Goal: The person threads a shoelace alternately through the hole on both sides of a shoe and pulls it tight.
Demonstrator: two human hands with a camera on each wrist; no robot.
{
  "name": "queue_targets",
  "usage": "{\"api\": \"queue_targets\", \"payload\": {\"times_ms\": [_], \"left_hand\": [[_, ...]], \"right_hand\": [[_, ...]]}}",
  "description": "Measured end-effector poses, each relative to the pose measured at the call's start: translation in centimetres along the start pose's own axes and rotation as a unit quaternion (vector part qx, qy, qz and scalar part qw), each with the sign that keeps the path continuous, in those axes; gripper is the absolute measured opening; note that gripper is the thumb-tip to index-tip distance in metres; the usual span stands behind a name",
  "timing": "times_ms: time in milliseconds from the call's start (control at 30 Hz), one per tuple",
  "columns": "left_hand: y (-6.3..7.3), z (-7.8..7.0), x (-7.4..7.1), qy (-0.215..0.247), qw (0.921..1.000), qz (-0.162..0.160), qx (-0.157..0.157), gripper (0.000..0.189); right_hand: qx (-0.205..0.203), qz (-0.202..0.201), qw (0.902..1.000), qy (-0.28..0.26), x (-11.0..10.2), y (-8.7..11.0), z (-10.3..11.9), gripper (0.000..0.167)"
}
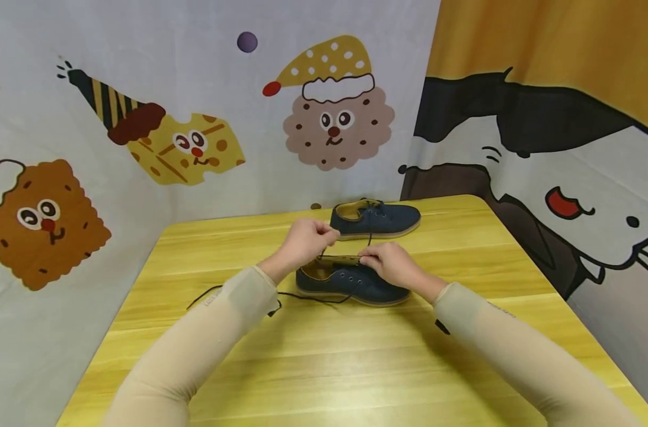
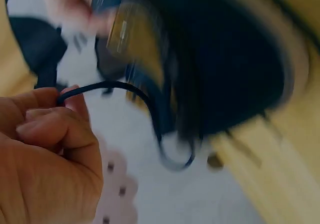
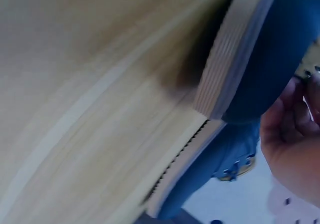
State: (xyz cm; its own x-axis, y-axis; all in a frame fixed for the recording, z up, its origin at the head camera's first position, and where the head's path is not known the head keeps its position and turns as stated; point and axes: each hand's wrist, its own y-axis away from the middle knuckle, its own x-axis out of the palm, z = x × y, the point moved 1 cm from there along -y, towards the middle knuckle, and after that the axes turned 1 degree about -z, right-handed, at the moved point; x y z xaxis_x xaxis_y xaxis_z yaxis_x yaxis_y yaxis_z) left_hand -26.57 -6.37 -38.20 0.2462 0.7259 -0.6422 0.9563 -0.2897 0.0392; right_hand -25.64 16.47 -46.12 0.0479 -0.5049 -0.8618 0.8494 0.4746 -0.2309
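Note:
A dark blue shoe [image 1: 324, 284] with a tan sole sits on the table, toe to the right. My left hand [image 1: 307, 242] is above its heel opening, pinching a dark shoelace [image 2: 115, 84] between thumb and finger; the lace runs in a curve to the shoe. At the far side of the opening, my right hand [image 1: 393, 264] pinches the edge of the shoe's eyelet flap [image 1: 342, 260], whose tan lining shows. Another part of the lace [image 1: 313, 298] trails from the near side across the table to the left. Blur hides detail in the left wrist view.
Just behind stands the matching shoe [image 1: 393, 220], its lace threaded, near the table's back edge. The wooden table [image 1: 329, 367] meets a cartoon-printed cloth [image 1: 195, 59] at the back.

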Motion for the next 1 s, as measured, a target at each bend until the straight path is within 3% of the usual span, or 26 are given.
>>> {"api": "queue_targets", "payload": {"times_ms": [167, 333, 500, 800, 1000], "left_hand": [[-0.3, 0.2, 4.0, -0.096, 0.9931, 0.067, 0.011, 0.032], [-0.7, 0.7, 6.0, -0.117, 0.9886, 0.082, -0.047, 0.047], [-0.8, 1.0, 6.8, -0.111, 0.9867, 0.080, -0.088, 0.051], [-1.0, 1.1, 7.4, -0.138, 0.9843, 0.055, -0.095, 0.050], [-0.9, 1.1, 7.7, -0.133, 0.9847, 0.042, -0.104, 0.052]], "right_hand": [[0.094, 0.038, 0.9913, -0.084, -0.1, -1.1, -1.1, 0.017], [0.136, 0.065, 0.9821, -0.112, -0.2, -1.5, -1.4, 0.019], [0.134, 0.061, 0.9816, -0.122, -0.3, -1.6, -1.2, 0.020], [0.140, 0.043, 0.9811, -0.127, -0.2, -1.2, -1.2, 0.019], [0.136, 0.039, 0.9801, -0.139, -0.1, -0.8, -1.6, 0.020]]}}
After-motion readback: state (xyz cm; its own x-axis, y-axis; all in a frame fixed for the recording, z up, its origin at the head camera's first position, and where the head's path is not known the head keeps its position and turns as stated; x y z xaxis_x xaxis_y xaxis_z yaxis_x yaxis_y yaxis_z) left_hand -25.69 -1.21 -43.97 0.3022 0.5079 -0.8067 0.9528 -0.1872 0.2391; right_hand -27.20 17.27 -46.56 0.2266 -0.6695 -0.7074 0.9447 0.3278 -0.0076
